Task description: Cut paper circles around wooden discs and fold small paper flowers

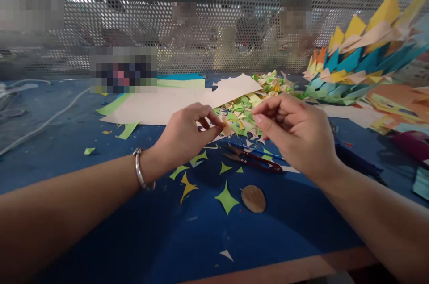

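Observation:
My left hand pinches a small pale orange paper piece between thumb and fingertips. Across from it, my right hand has its thumb and forefinger pressed together; anything between them is too small to make out. Both hands hover over a heap of green, yellow and pink paper scraps. Below them on the blue table lie dark red thread snips, blades pointing left. A brown oval disc rests nearer to me, beside a green four-pointed scrap.
Large pale paper sheets lie behind my left hand. At the right stands a tiered construction of folded paper points. A white cable runs along the left, and a perforated metal screen closes off the back.

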`<state>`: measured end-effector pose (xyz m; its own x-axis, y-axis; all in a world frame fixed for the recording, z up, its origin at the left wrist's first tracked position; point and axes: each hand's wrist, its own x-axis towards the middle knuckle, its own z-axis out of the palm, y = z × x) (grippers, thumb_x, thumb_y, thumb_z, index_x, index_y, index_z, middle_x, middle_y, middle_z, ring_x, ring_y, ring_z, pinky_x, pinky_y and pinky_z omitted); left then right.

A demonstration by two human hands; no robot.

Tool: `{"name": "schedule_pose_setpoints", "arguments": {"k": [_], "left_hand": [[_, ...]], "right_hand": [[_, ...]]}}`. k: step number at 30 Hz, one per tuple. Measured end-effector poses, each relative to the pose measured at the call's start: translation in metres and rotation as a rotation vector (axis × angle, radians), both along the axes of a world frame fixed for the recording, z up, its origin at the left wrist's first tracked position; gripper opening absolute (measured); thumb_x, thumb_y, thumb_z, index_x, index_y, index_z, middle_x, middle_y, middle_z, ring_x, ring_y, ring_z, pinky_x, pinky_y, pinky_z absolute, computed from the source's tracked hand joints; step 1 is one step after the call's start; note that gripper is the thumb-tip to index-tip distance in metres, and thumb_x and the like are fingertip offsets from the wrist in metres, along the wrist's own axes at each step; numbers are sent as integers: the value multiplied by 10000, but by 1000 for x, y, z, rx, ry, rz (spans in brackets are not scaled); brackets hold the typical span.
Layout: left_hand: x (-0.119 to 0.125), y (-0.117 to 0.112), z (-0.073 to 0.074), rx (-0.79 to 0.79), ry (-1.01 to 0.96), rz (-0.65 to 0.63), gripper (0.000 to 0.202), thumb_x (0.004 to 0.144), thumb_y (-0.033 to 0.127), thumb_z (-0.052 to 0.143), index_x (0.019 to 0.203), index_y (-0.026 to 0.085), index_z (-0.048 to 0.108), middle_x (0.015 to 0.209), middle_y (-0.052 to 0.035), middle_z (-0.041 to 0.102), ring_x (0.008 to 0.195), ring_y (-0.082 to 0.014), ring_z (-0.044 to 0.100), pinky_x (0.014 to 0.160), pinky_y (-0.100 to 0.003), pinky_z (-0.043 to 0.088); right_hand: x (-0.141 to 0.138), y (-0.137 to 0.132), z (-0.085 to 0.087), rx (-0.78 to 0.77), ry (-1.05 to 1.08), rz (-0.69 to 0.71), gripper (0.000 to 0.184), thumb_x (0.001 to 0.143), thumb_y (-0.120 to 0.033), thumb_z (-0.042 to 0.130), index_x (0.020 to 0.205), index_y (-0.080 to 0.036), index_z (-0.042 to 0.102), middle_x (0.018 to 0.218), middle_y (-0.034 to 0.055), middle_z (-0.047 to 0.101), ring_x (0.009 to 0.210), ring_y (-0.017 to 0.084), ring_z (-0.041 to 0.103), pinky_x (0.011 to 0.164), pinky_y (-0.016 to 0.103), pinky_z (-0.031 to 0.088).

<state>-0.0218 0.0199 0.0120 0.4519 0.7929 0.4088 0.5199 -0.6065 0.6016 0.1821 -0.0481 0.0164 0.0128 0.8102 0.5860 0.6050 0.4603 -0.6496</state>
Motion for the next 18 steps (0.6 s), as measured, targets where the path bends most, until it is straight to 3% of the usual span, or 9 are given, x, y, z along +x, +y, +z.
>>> {"name": "schedule_pose_setpoints", "arguments": {"k": [5,9,14,18], "left_hand": [[23,39,7,131,85,4,104,770,252,667,793,180,738,860,-53,722,678,-141,599,617,-280,458],[28,64,9,29,208,-53,97,736,262,690,769,214,767,693,-17,717,615,-142,586,591,-272,430],[-1,52,23,-4,338,-73,108,713,249,692,776,219,774,665,-9,717,566,-128,579,558,-251,393],[-24,30,31,-112,517,-203,111,731,265,660,754,237,765,681,-1,713,594,-141,598,539,-236,374]], "right_hand": [[2,3,-1,-7,10,23,15,871,-194,613,862,-191,624,721,-3,618,554,97,567,487,236,459],[3,4,-1,-4,8,20,21,871,-202,612,851,-197,617,720,-9,606,552,92,549,490,235,460],[4,5,-1,-14,19,23,18,872,-204,610,854,-201,607,726,-5,607,566,97,551,498,239,476],[3,6,-2,-42,-14,14,16,858,-196,622,843,-195,615,709,0,606,573,102,545,488,243,447]]}}
